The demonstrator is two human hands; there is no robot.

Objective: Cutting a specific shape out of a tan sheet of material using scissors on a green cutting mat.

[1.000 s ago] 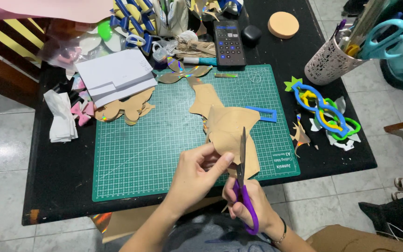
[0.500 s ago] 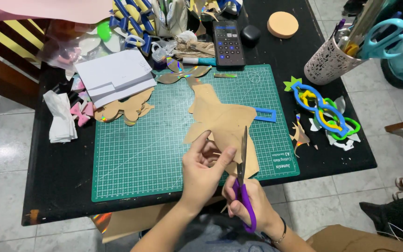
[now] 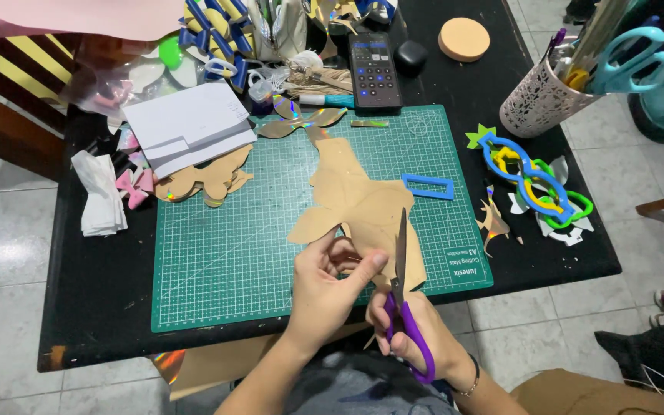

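One green cutting mat [image 3: 270, 230] lies on the black surface [image 3: 101, 300], carrying one large tan paper cut-out [image 3: 355, 201] and one blue rectangular frame [image 3: 428, 187]. Two pairs of scissors are visible: one with purple handles [image 3: 405, 307] and one with teal handles [image 3: 632, 58], the latter standing in one white patterned cup [image 3: 536, 104]. Also present are one dark calculator [image 3: 374, 69], one round tan disc [image 3: 464, 38], one stack of white paper [image 3: 190, 127] and two hands, the left hand [image 3: 328, 288] and the right hand [image 3: 416, 334].

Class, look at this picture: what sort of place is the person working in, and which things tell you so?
Most likely a home craft desk: a green cutting mat, a pot of scissors and pens, and cut foam shapes on a black table over floor tiles.
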